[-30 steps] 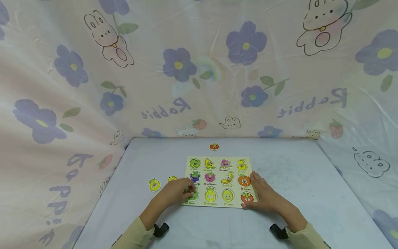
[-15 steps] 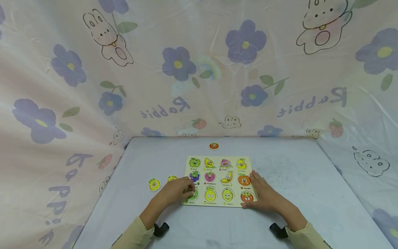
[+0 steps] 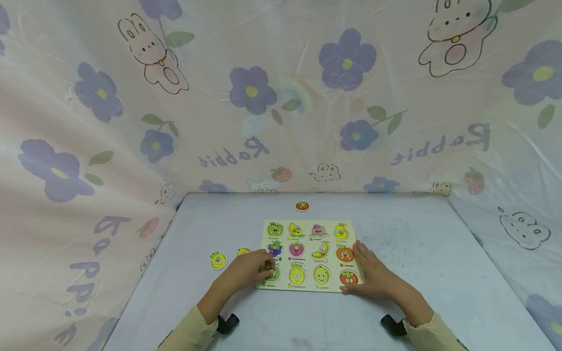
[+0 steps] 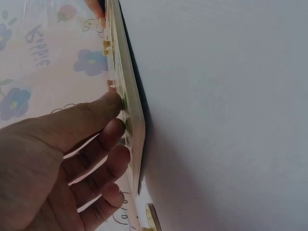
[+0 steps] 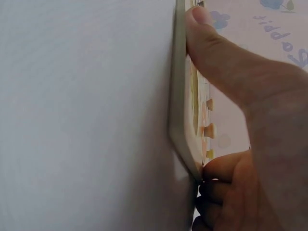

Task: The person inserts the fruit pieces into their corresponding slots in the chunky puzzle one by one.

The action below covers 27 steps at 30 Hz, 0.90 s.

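Note:
A pale fruit puzzle board [image 3: 309, 286] lies flat at the middle of the table. My left hand [image 3: 247, 269] is over its near left corner, fingers curled. Thumb and index fingertips pinch at the green melon piece [image 3: 274, 277], which they partly cover; in the left wrist view the thumb [image 4: 111, 100] is close against the board's face. My right hand [image 3: 377, 278] steadies the near right corner, its thumb on the board beside the tomato picture [image 3: 349, 278] and its straight fingers along the right edge. The pineapple picture [image 3: 297, 275] and lemon picture [image 3: 322, 276] show no knobs.
Left of the board lie a pineapple piece [image 3: 217, 261] and a yellow piece [image 3: 243, 251] half hidden behind my left hand. A tomato piece [image 3: 302, 206] rests beyond the board's far edge. Printed cloth [image 3: 298, 146] walls in the table's back and sides.

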Tool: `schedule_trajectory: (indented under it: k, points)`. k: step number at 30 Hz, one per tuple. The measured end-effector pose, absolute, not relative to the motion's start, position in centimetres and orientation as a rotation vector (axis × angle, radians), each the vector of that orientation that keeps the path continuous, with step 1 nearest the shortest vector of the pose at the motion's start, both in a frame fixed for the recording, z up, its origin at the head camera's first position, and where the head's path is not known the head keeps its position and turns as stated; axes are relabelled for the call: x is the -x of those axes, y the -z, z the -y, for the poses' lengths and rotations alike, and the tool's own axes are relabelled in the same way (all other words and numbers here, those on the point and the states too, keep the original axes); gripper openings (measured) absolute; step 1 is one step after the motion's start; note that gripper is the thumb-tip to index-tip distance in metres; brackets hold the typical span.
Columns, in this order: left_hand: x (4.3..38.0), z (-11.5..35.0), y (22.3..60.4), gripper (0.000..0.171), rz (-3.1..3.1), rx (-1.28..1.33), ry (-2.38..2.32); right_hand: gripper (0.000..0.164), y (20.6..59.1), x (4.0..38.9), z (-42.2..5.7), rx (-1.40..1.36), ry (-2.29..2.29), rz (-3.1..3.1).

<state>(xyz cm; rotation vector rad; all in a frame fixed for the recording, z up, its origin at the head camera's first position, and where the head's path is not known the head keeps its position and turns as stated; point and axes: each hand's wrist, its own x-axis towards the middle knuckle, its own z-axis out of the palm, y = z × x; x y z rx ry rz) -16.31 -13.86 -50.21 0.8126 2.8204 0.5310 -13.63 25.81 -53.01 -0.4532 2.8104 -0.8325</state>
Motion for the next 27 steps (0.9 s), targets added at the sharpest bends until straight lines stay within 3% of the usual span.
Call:
schedule_trajectory:
  k: [27]
  points:
    - [16.6, 16.0, 49.3, 0.013, -2.889, -0.728, -0.607, 0.141, 52.8, 13.5, -25.6, 0.461, 0.839, -2.805]
